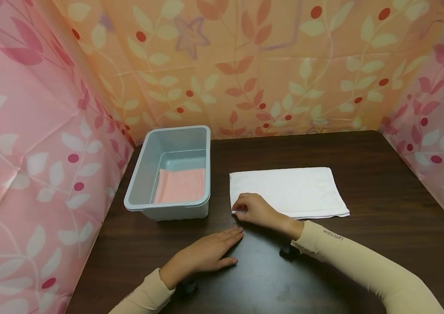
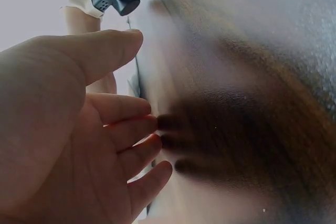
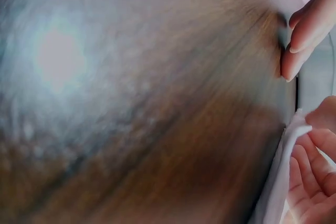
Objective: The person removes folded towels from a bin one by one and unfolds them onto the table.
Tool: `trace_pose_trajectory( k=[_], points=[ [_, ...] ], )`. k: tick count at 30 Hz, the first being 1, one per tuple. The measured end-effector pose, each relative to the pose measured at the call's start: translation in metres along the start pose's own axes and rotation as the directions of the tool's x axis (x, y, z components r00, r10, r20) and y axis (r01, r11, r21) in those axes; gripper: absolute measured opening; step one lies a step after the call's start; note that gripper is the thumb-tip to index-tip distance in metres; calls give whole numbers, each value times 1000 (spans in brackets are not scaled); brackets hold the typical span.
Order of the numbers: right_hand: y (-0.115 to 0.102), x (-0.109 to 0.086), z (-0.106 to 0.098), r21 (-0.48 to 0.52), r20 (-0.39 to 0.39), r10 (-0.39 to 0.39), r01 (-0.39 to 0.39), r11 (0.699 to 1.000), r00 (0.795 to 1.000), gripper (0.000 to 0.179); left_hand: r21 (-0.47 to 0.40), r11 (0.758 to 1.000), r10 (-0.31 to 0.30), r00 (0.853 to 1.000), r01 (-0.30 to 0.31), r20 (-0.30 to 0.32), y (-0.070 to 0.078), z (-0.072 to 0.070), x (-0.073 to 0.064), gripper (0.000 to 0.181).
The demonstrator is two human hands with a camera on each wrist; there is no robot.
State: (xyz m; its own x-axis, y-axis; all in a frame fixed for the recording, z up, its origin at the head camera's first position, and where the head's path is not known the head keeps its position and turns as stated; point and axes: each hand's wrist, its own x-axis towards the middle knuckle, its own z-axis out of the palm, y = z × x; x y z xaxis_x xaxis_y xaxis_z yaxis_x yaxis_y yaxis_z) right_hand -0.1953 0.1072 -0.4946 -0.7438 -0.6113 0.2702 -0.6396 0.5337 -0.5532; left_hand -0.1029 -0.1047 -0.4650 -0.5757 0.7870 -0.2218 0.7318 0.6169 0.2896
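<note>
A folded white towel (image 1: 290,190) lies flat on the dark wooden table. At its near left corner my right hand (image 1: 259,212) pinches the cloth between thumb and fingers. In the right wrist view, the towel's edge (image 3: 278,182) rises toward the fingertips of that right hand (image 3: 312,177). My left hand (image 1: 208,252) is palm down just left of it, fingers straight, fingertips touching the tabletop. The left wrist view shows this left hand (image 2: 105,129) from its palm side, holding nothing.
Left of the towel stands a light blue-grey plastic basin (image 1: 149,174) with a folded pink cloth (image 1: 180,186) on its bottom. The brown table (image 1: 261,283) reaches back to an orange patterned curtain (image 1: 245,65), with pink patterned curtains (image 1: 37,174) on both sides.
</note>
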Motion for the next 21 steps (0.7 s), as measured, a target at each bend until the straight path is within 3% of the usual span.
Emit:
trace_pose_trajectory(
  k=[6,12,16,21],
  points=[
    [3,2,0,-4,5,14,-14,1000,1000,12,-8,1000,-3,1000,3,6,0,-1,0,67],
    [2,5,-9,139,11,101,-102,985,995,8,3,1000,21,1000,-21,-2,2,-3,6,67],
    [-1,10,-26,205,1,159,-156,966,987,9,28,999,36,999,-35,-38,1,-3,16,71],
    [-2,17,-47,208,-41,195,-183,961,980,9,81,997,4,996,3,-87,-3,-7,35,80]
  ],
)
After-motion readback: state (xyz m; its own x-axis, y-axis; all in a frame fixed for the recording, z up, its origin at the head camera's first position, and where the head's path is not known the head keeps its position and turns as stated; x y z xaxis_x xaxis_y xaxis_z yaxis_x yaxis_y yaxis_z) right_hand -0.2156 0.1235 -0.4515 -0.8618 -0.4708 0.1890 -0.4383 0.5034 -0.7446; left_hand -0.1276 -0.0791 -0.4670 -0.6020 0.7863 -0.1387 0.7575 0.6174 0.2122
